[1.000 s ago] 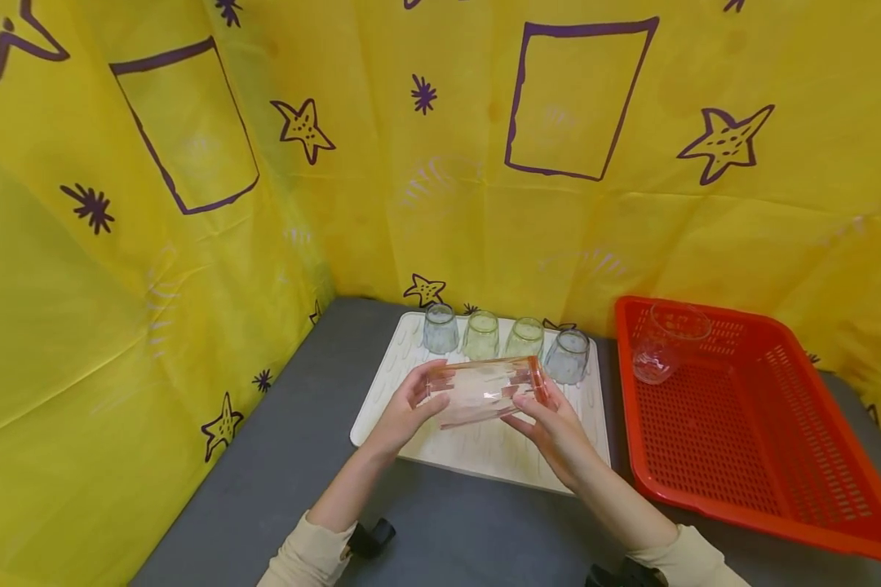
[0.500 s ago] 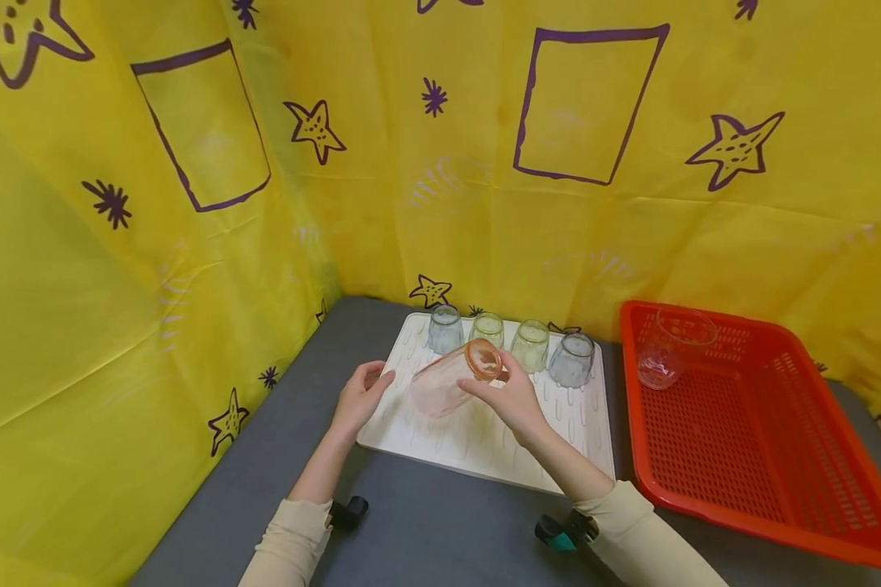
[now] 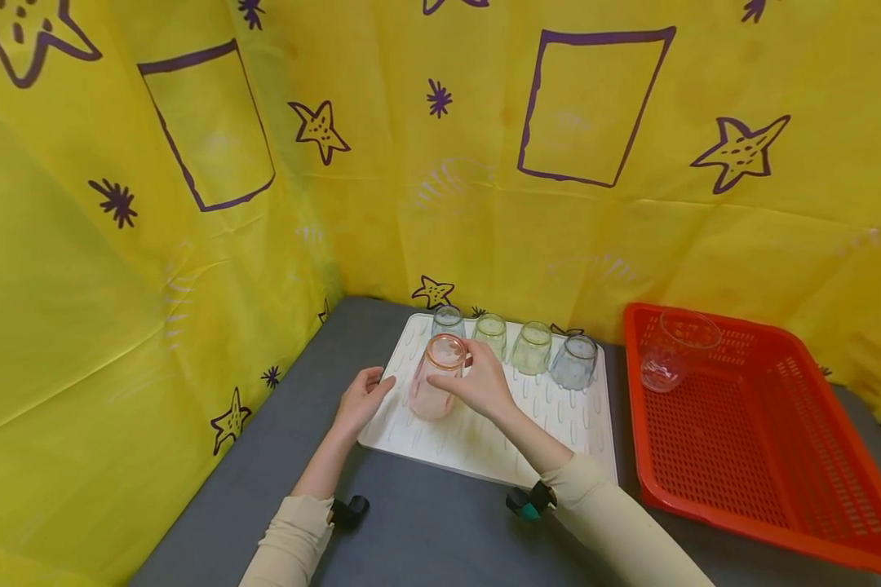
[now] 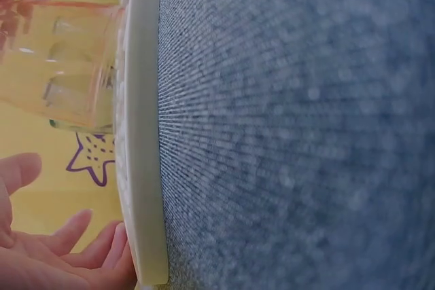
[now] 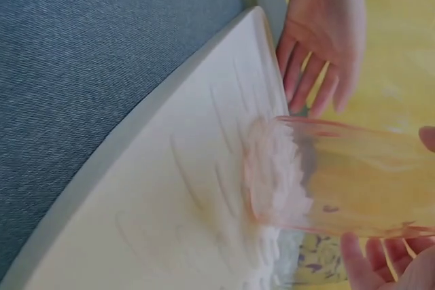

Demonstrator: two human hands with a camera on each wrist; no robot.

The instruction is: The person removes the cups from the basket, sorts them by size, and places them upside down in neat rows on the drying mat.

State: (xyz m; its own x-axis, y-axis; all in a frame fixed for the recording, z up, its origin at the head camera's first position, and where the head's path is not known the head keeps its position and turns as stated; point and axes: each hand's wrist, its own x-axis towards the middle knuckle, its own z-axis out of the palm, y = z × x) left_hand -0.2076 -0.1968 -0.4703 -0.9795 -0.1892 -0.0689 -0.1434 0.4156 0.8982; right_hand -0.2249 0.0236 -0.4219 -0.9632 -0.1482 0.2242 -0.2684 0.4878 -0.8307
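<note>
A pink, see-through drinking glass (image 3: pixel 429 399) stands upright on the left part of a white ridged drying mat (image 3: pixel 477 448), its narrower, orange-ringed end up. My right hand (image 3: pixel 482 386) grips it near the top, thumb on one side and fingers on the other. In the right wrist view the wide end of the glass (image 5: pixel 360 174) meets the mat. Left of the glass, my left hand (image 3: pixel 361 401) is apart from it, fingers relaxed. Its fingertips (image 4: pixel 122 242) are at the mat's left edge in the left wrist view.
Along the mat's back edge stand several shorter glasses: blue (image 3: pixel 449 320), green (image 3: pixel 490 336), green (image 3: pixel 532 348) and grey-blue (image 3: pixel 575 363). A red basket (image 3: pixel 712 440) at right holds a clear glass (image 3: pixel 664 367). Yellow patterned cloth (image 3: pixel 411 220) hangs behind.
The glass was held sideways in both hands. My left hand let go and drew back left; my right hand tipped the glass upright and lowered it leftward onto the mat.
</note>
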